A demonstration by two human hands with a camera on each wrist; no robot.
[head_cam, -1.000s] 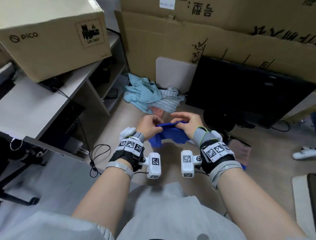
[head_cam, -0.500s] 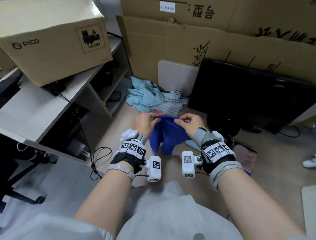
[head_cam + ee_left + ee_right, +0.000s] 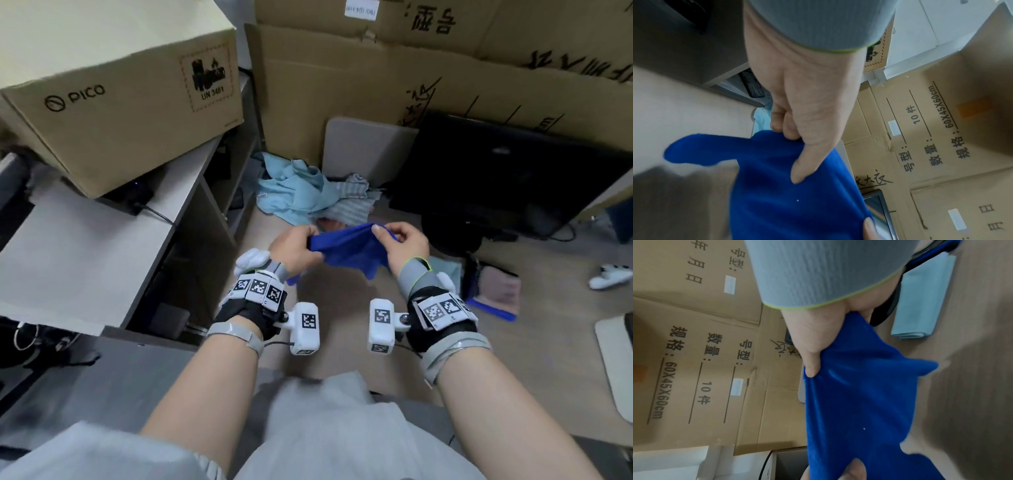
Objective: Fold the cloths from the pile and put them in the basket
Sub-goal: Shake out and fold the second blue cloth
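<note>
I hold a blue cloth (image 3: 349, 248) in the air over the floor, its top edge stretched between both hands. My left hand (image 3: 308, 241) pinches the left corner, thumb on the fabric (image 3: 787, 203). My right hand (image 3: 382, 234) pinches the right corner, and the cloth (image 3: 855, 402) hangs below it. The pile of cloths (image 3: 301, 193), light blue and striped grey, lies on the floor just beyond my hands. A folded light blue cloth (image 3: 920, 301) lies on the floor to the right. Beside it stands a dark basket with a blue edge (image 3: 493, 308), holding a folded brownish cloth.
A desk (image 3: 85, 246) with a PICO cardboard box (image 3: 120, 102) stands at the left. Large cardboard boxes (image 3: 342, 85) and a black monitor (image 3: 496, 171) stand behind the pile. A white shoe (image 3: 609, 275) is at the far right.
My hands have moved apart and pulled the blue cloth's top edge taut. Half a second ago it hung bunched between hands held closer together.
</note>
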